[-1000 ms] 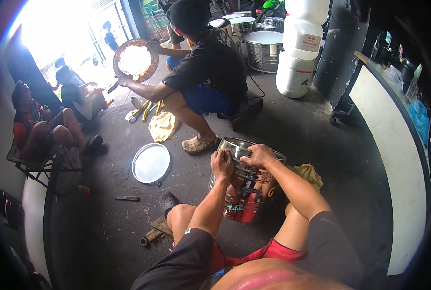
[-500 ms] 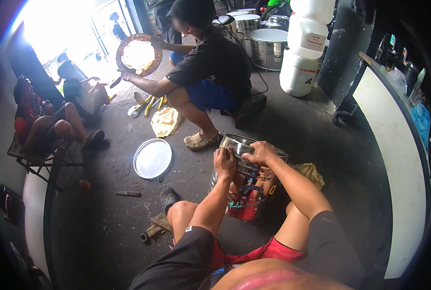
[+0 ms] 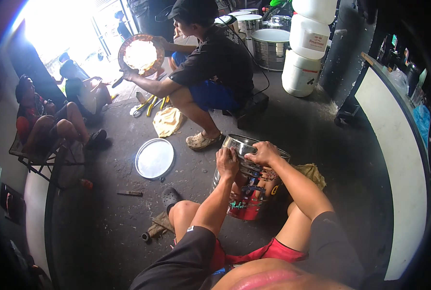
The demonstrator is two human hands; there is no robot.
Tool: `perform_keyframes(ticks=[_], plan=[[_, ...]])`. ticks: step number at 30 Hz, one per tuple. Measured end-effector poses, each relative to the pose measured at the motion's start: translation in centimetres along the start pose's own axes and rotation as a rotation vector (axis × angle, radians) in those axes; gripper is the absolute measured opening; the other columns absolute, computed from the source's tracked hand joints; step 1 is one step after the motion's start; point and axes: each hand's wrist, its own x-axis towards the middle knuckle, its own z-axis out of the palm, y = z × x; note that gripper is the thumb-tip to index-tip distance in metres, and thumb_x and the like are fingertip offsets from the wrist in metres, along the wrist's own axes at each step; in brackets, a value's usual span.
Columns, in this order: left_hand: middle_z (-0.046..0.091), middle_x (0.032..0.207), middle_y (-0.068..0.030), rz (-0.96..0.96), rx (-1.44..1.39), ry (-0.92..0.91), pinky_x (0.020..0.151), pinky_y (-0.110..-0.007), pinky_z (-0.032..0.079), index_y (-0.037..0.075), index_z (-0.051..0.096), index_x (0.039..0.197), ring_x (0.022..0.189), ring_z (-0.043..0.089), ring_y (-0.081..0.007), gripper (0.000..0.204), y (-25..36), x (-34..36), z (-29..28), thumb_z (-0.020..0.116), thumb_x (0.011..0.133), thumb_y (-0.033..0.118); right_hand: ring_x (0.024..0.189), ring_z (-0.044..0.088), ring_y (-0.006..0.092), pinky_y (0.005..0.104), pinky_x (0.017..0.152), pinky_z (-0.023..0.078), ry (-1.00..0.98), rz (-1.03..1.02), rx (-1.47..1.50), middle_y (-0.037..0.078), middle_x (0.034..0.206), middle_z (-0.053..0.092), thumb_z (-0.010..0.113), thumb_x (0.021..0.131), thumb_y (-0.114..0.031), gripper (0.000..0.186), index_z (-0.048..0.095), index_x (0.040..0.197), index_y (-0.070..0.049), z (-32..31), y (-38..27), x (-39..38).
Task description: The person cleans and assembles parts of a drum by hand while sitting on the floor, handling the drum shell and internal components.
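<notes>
A shiny metal drum with red printing on its lower wall stands on the floor between my knees. My left hand is closed on the near part of its rim. My right hand grips the rim a little farther back, fingers curled over the edge. I cannot see any tool in either hand. A yellowish cloth lies just behind the drum on the right.
A person crouches ahead holding up a round metal disc. A flat round lid, pliers and a cloth lie on the floor. Two people sit at the left. Steel drums and white jugs stand at the back.
The view has shifted slightly. Both my hands stay on the drum's rim. The crouching person keeps holding the disc up.
</notes>
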Motion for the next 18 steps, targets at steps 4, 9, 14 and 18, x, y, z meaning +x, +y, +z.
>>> perform_keyframes(ticks=[4,9,14,18], plan=[[0.056,0.082,-0.0156,-0.042,-0.012,0.003,0.07,-0.044,0.043,0.004,0.054,0.078,0.081,0.051,-0.0355,0.021,0.4,-0.1,-0.2,0.054,0.087,0.023,0.088,0.063,0.031,0.0402,0.077,0.049,-0.011,-0.018,-0.004,0.015,0.088,0.067,0.067,0.063,-0.054,0.049,0.07,0.089,-0.013,0.1,0.0,0.1],[0.054,0.079,-0.0164,-0.009,-0.05,0.033,0.068,-0.045,0.041,0.004,0.053,0.076,0.077,0.051,-0.0362,0.02,0.6,0.1,-0.4,0.056,0.086,0.022,0.088,0.063,0.0315,0.0395,0.077,0.049,0.049,-0.026,-0.006,0.015,0.087,0.067,0.068,0.063,-0.054,0.051,0.069,0.089,-0.01,0.7,0.4,0.3],[0.053,0.074,-0.0154,0.001,-0.06,0.048,0.066,-0.044,0.041,0.004,0.052,0.073,0.074,0.051,-0.0359,0.021,0.7,0.2,-0.4,0.057,0.085,0.02,0.087,0.063,0.0327,0.0407,0.076,0.049,0.052,-0.034,-0.011,0.017,0.085,0.066,0.069,0.062,-0.053,0.052,0.068,0.088,-0.008,0.9,0.7,0.4],[0.054,0.076,-0.0155,-0.007,-0.04,0.018,0.068,-0.043,0.042,0.003,0.053,0.074,0.077,0.051,-0.0358,0.021,0.2,-0.1,-0.2,0.057,0.086,0.021,0.086,0.063,0.0338,0.0409,0.075,0.05,0.112,-0.059,-0.003,0.018,0.085,0.065,0.069,0.062,-0.053,0.054,0.068,0.089,-0.006,1.0,0.8,0.2]])
